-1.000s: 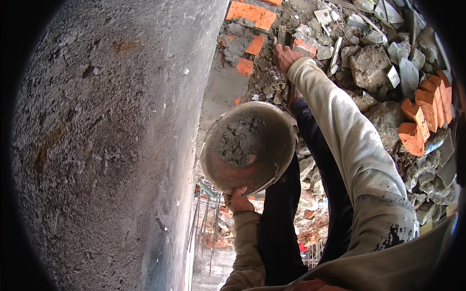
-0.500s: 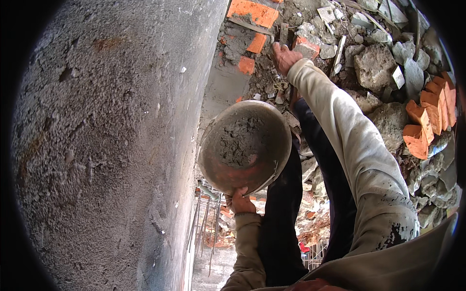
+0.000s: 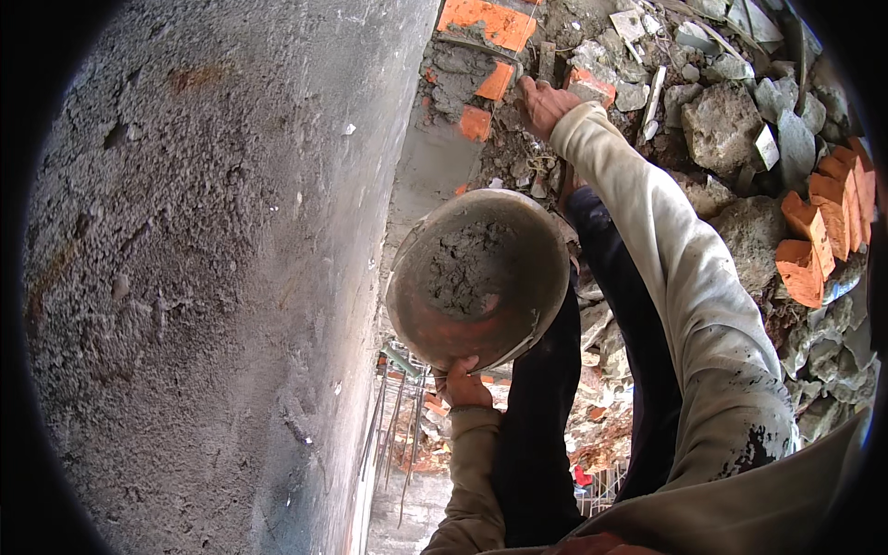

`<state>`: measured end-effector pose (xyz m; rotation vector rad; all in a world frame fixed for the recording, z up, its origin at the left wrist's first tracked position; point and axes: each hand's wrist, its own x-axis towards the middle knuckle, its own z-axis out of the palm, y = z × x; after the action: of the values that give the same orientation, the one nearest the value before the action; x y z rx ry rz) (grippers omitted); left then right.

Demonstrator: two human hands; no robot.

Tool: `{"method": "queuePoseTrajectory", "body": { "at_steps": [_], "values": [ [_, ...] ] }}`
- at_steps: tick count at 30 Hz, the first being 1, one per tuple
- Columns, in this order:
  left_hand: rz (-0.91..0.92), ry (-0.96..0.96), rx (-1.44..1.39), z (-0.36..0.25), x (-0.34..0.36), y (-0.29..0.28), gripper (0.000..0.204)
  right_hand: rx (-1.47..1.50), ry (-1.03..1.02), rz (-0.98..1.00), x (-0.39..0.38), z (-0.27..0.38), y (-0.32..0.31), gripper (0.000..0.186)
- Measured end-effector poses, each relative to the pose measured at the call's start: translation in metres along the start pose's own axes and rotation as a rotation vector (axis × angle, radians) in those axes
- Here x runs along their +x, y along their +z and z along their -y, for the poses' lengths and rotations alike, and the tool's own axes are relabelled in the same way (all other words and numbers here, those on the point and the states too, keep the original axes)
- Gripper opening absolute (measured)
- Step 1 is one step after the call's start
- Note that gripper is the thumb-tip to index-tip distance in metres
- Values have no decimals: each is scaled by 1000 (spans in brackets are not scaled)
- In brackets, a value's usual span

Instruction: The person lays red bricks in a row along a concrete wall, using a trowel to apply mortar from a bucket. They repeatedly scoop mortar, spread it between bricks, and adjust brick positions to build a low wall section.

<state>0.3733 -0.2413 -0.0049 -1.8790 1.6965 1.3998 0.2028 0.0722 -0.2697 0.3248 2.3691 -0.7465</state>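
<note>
A round, worn basin with grey mortar inside is tilted over my legs, and my left hand grips its lower rim. Toward the top, my right hand is closed on a thin metal tool, which lies across a course of orange bricks smeared with wet mortar. The tool's exact shape is hard to make out. Below that course, a smooth grey mortar surface runs along the foot of the wall, partly hidden by the basin.
A rough grey concrete wall fills the left side. Broken concrete chunks and stacked orange brick pieces lie at right. Thin rebar rods stick out low beside the wall. My dark-trousered legs stand between wall and rubble.
The metal tool in my right hand now shows across the bricks, where it was not visible a second ago. The basin shifted slightly left, then back right, still in my left hand.
</note>
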Motion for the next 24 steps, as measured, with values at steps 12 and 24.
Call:
{"method": "queuePoseTrajectory", "body": {
  "at_steps": [12,24],
  "values": [
    [47,35,-45,2,-2,6,52,-78,131,-15,-20,-6,12,31],
    [8,-10,-12,-6,-7,12,50,-403,93,96,-17,-5,-24,39]
  ]
}}
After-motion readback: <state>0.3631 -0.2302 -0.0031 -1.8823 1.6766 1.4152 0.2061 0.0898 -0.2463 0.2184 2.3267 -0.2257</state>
